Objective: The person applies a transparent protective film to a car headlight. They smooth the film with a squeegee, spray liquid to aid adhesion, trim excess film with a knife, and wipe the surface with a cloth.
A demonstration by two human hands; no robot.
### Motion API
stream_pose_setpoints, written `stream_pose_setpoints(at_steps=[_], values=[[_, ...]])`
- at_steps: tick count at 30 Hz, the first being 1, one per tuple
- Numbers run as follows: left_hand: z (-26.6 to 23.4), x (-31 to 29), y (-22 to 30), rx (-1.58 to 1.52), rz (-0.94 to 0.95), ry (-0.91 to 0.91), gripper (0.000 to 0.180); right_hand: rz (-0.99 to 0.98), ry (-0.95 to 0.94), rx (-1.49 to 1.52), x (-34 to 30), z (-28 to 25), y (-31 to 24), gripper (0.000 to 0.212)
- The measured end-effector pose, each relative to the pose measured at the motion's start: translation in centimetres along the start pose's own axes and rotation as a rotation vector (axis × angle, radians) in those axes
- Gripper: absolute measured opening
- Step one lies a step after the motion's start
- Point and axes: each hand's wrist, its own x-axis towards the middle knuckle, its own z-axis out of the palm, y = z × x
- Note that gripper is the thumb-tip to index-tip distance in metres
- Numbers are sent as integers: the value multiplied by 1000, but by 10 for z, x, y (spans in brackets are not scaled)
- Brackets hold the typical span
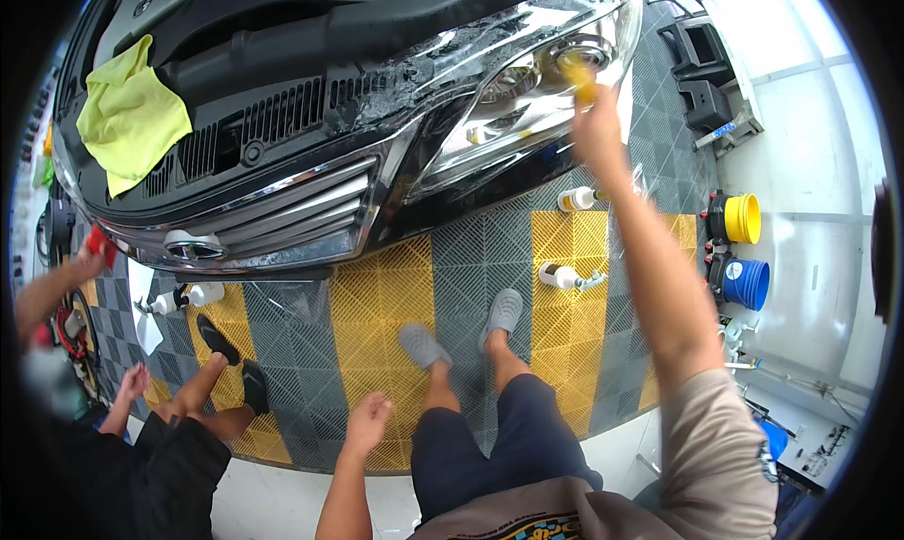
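Note:
My right hand (600,130) reaches out to the car's headlight (513,97) and is closed on a small yellow squeegee (579,77), smeared by motion. The squeegee lies against the upper part of the lens. The headlight looks wet and glossy, and clear film seems to cover it and the nearby edge. My left hand (367,422) hangs low in front of me, away from the car, its fingers curled with nothing visible in them.
At the left, a co-worker's hand (92,253) holds a red tool at the bumper. A yellow-green cloth (132,116) lies on the car's front. White spray bottles (559,275) lie on the tiled floor. Yellow (742,218) and blue buckets (746,284) stand by the right wall.

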Motion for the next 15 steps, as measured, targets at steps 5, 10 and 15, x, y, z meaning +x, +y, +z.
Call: stream_pose_setpoints(at_steps=[5, 10, 15], values=[[-22, -4, -41, 135, -113, 100, 39, 0, 165, -517, 53, 11, 35, 30], [-6, 6, 0, 162, -75, 61, 36, -113, -149, 104, -153, 99, -77, 54], [-7, 10, 88, 37, -27, 73, 38, -111, -209, 329, -150, 57, -63, 50]])
